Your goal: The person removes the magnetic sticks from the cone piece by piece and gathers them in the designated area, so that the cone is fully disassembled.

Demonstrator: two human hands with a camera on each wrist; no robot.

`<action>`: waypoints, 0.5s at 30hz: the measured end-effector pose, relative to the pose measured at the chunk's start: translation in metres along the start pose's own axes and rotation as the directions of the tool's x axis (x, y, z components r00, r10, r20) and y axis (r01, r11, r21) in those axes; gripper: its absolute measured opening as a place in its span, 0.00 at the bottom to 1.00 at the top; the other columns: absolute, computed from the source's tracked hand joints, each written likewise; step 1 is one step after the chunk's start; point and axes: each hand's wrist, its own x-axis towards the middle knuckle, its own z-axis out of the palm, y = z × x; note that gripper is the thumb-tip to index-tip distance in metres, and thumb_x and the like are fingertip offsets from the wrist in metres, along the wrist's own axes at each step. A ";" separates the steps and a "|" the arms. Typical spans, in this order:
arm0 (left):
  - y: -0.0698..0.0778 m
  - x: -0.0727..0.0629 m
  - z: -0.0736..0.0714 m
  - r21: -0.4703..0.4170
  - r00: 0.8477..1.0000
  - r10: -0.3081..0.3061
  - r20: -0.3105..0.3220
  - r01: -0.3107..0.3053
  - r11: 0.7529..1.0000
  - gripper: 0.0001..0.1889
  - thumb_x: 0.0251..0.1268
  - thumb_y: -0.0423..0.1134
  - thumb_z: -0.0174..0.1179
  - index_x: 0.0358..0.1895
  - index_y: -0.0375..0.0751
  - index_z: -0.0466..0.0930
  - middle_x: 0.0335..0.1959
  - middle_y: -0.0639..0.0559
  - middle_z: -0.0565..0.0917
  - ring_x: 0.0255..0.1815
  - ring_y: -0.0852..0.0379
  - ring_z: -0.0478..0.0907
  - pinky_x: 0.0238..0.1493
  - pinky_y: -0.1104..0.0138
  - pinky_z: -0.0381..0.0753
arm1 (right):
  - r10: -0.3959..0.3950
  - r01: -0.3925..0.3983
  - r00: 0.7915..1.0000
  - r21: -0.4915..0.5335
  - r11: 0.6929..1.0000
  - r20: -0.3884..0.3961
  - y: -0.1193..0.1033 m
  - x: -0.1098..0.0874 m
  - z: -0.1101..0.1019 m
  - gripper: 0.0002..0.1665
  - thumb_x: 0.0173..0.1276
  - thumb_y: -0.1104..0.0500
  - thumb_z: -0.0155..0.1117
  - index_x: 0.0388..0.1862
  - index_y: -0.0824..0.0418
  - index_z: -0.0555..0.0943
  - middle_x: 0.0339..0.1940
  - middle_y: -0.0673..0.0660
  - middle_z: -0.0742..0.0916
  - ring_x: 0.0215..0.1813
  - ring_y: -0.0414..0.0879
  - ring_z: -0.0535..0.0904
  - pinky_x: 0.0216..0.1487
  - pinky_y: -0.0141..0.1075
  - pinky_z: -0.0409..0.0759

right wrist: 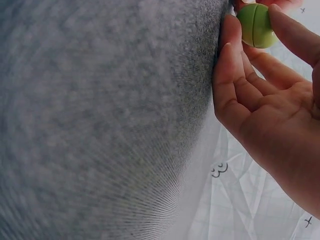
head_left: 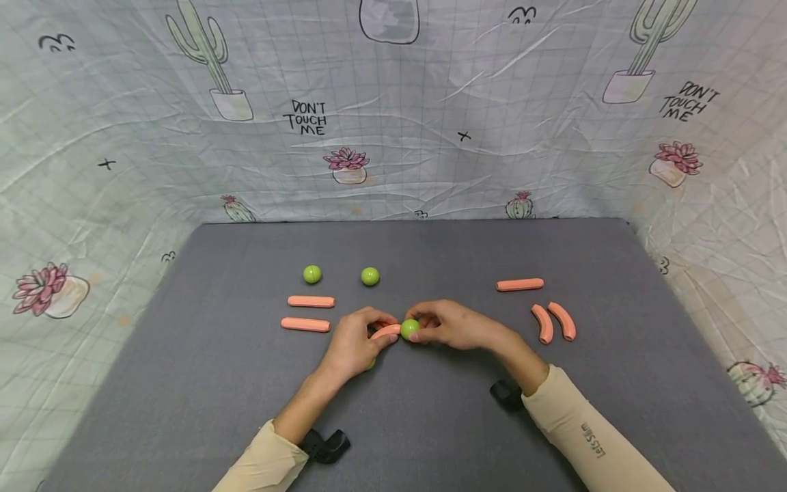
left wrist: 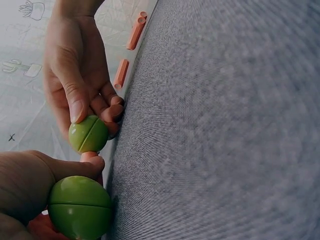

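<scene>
My left hand pinches a curved salmon-coloured piece between thumb and fingers, low over the middle of the table. At its right end my right hand holds a green ball with thumb and fingertips. Ball and piece meet end to end; whether they are joined I cannot tell. A seam runs round the ball in the right wrist view. Another green ball is close beside the left thumb in the left wrist view, mostly covered by that hand from above.
Two green balls lie behind the left hand, with two straight salmon-coloured sticks nearer it. On the right are a straight stick and two curved pieces. A printed cloth hangs around the grey table.
</scene>
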 end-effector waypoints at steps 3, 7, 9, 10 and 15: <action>0.001 0.000 0.000 0.009 1.000 -0.005 0.001 0.005 1.000 0.10 0.58 0.36 0.78 0.43 0.46 0.91 0.40 0.50 0.90 0.33 0.61 0.81 0.36 0.71 0.80 | -0.010 0.010 1.000 0.004 1.000 0.003 0.000 -0.001 0.000 0.17 0.77 0.54 0.66 0.60 0.59 0.83 0.42 0.54 0.88 0.39 0.39 0.81 0.42 0.32 0.79; 0.002 0.000 0.001 0.012 1.000 -0.012 0.002 0.012 1.000 0.11 0.57 0.36 0.78 0.43 0.46 0.91 0.40 0.50 0.90 0.33 0.61 0.81 0.36 0.71 0.80 | -0.011 0.011 1.000 0.024 1.000 0.006 0.000 -0.003 -0.001 0.17 0.77 0.55 0.66 0.60 0.59 0.83 0.43 0.54 0.89 0.42 0.40 0.82 0.43 0.32 0.79; 0.003 0.000 0.001 0.011 1.000 -0.016 0.004 0.016 1.000 0.11 0.57 0.36 0.78 0.43 0.46 0.91 0.41 0.50 0.90 0.33 0.61 0.81 0.36 0.71 0.80 | -0.006 0.006 1.000 0.031 1.000 0.008 -0.001 -0.004 -0.001 0.16 0.77 0.55 0.66 0.60 0.59 0.83 0.44 0.55 0.89 0.43 0.40 0.82 0.44 0.33 0.79; 0.003 0.000 0.001 0.011 1.000 -0.018 0.003 0.018 1.000 0.11 0.57 0.36 0.78 0.43 0.46 0.91 0.41 0.50 0.90 0.34 0.61 0.81 0.36 0.71 0.80 | -0.005 0.004 1.000 0.034 0.999 0.010 0.000 -0.004 -0.002 0.17 0.77 0.55 0.66 0.60 0.59 0.83 0.44 0.55 0.89 0.43 0.40 0.82 0.44 0.33 0.79; 0.003 0.000 0.002 0.011 1.000 -0.023 0.003 0.023 1.000 0.11 0.57 0.36 0.78 0.43 0.46 0.91 0.41 0.50 0.90 0.34 0.61 0.81 0.36 0.71 0.79 | -0.005 0.004 1.000 0.031 1.000 0.020 0.001 -0.004 -0.001 0.17 0.78 0.54 0.65 0.61 0.59 0.82 0.46 0.55 0.89 0.44 0.40 0.83 0.45 0.33 0.80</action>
